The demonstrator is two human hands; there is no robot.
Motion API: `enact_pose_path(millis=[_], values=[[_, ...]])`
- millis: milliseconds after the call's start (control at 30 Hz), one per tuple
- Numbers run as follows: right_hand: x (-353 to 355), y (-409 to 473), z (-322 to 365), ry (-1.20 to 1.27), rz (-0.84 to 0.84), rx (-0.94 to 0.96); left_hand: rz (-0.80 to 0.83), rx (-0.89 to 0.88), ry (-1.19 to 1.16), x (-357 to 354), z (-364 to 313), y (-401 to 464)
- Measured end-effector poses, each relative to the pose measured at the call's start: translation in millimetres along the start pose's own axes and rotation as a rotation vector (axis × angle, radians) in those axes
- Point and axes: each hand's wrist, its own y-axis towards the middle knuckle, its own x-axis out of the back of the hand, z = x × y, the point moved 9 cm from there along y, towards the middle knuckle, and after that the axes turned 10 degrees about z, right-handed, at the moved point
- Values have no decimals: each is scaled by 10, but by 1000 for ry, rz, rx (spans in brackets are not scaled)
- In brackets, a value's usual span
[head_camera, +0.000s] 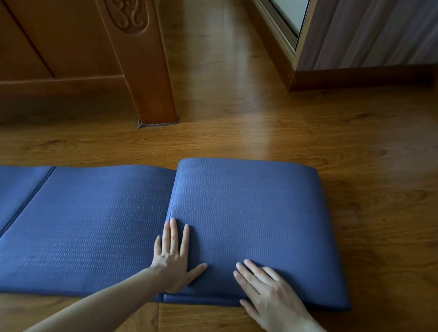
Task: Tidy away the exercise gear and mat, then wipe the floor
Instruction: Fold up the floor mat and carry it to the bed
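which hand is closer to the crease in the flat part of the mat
Left. The left hand presses flat on the folded stack's left edge, the side facing the crease in the mat. The right hand lies flat farther right, on the stack's near edge.

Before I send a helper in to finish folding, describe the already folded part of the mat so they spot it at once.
On the wooden floor lies a blue mat. Its right end is the folded stack, with both hands flat on its near edge. Unlike the flat, creased panels to its left, it sits thicker and raised.
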Motion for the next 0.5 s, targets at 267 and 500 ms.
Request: enact_pose_path(millis=[267, 500], values=[[45, 4, 80, 75, 31, -213, -139, -100, -51, 39, 99, -103], [224, 417, 577, 43, -51, -138, -128, -244, -22, -13, 236, -435]])
